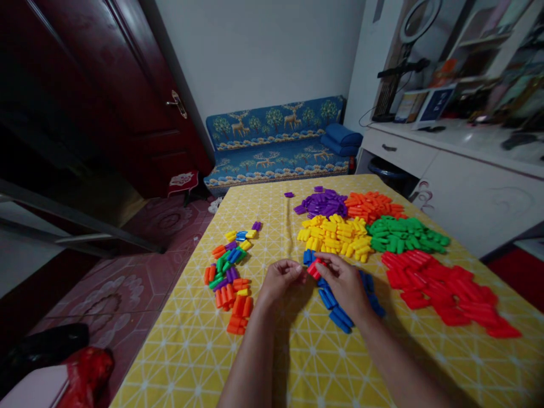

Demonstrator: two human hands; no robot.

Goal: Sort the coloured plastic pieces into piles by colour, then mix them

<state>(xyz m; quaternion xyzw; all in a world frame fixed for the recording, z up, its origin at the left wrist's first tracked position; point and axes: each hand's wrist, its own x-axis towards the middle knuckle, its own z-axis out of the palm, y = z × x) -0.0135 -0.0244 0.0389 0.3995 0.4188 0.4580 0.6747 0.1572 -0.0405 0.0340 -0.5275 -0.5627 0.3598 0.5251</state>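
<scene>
My right hand (346,280) pinches a small red plastic block (315,267) above a pile of blue blocks (335,306). My left hand (280,279) hovers just left of it, fingers curled and its fingertips close to the block; whether they touch it I cannot tell. Sorted piles lie beyond: yellow (335,235), purple (323,203), orange (372,205), green (403,235) and red (446,289). A mixed heap of assembled blocks (229,272) lies to the left.
Everything rests on a table with a yellow patterned cloth (297,362). A blue patterned sofa (276,144) stands against the far wall, a dark red door (140,96) on the left, a white cabinet (467,181) on the right. A red-and-black object (76,368) sits at bottom left.
</scene>
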